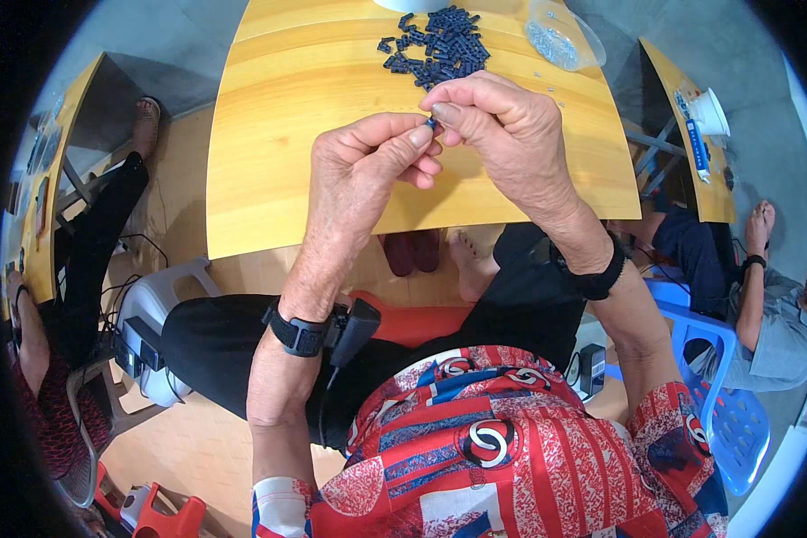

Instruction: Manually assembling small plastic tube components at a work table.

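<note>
head view, only feed i have. from my remote seat i see both bare hands raised over the near part of a yellow wood-grain tabletop (278, 161), fingertips meeting near the middle.

the small dark blue, apparently plastic piece (432, 122) is between the fingertips, above the wood. the left hand (360, 163) has it in a narrow thumb-and-forefinger pinch, other fingers curled beneath. the right hand (511, 125) brings thumb and forefinger to its upper end; they are drawn close, but whether they clamp it or only rest against it, i cannot tell, as the tips hide the contact.

beyond the hands: a loose pile of short dark blue pieces (453, 45), apparently the same kind. to its right, a round clear plastic dish (594, 43) holds small silvery bits (551, 47), too small to identify. a white rounded container (411, 4) is cut off by the top edge.

handling, my judgement: very light, stiff, probably smooth enough to twist or slip under a hard squeeze; not likely fragile. i would hold it low along its sides with thumb and forefinger pads, leaving the upper end exposed, and use light force, since so little surface shows outside the fingers.
</note>
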`<action>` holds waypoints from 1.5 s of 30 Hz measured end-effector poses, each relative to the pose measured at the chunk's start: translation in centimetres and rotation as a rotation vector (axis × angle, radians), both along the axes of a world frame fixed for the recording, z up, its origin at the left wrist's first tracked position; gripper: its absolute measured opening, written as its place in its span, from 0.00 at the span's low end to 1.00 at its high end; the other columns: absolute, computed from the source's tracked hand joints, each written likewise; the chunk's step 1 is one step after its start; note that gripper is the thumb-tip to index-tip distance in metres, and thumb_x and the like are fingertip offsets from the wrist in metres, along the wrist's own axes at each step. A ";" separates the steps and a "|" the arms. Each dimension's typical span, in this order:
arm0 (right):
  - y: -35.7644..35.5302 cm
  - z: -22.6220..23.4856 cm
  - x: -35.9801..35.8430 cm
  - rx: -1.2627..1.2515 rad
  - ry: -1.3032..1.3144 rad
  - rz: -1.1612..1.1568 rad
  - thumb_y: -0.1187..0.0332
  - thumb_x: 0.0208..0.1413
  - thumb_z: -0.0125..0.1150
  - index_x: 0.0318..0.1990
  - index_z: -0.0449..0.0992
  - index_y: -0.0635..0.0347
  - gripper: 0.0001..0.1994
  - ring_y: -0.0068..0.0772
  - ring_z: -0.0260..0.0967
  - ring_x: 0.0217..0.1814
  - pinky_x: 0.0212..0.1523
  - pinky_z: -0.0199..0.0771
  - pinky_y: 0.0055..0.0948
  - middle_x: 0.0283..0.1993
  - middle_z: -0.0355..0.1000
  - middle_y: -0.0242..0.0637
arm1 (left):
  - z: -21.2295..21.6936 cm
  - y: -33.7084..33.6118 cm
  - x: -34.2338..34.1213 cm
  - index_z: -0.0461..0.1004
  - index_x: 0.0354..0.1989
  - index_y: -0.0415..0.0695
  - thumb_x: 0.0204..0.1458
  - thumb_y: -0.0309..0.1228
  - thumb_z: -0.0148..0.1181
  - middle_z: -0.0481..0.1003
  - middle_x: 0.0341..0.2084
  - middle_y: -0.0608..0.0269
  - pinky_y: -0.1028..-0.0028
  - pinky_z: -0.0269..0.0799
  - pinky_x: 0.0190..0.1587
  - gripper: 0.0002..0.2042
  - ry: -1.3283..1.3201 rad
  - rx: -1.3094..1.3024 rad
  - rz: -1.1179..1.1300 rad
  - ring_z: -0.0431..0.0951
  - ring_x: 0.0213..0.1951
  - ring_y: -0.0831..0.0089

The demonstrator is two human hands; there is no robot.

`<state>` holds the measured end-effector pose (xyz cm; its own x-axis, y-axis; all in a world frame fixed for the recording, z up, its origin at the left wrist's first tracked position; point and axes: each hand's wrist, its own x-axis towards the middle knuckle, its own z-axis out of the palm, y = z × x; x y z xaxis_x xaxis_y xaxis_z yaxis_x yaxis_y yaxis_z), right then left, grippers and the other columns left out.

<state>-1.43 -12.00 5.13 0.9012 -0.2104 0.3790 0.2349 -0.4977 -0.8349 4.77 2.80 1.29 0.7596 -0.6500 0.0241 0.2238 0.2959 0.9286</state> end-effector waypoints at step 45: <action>-2.0 -0.1 -0.1 -0.969 -0.227 0.078 0.67 0.46 0.60 0.28 0.66 0.60 0.09 0.38 0.70 0.27 0.27 0.72 0.33 0.24 0.65 0.38 | -0.7 -1.0 0.3 0.77 0.41 0.36 0.56 0.25 0.55 0.79 0.35 0.55 0.71 0.78 0.43 0.09 0.109 0.033 -0.039 0.79 0.36 0.71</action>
<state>-1.53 -13.98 4.99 0.7843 0.3376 0.5205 0.3999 -0.9165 -0.0083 5.06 1.80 0.56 0.7309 -0.6779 -0.0791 0.3348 0.2551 0.9071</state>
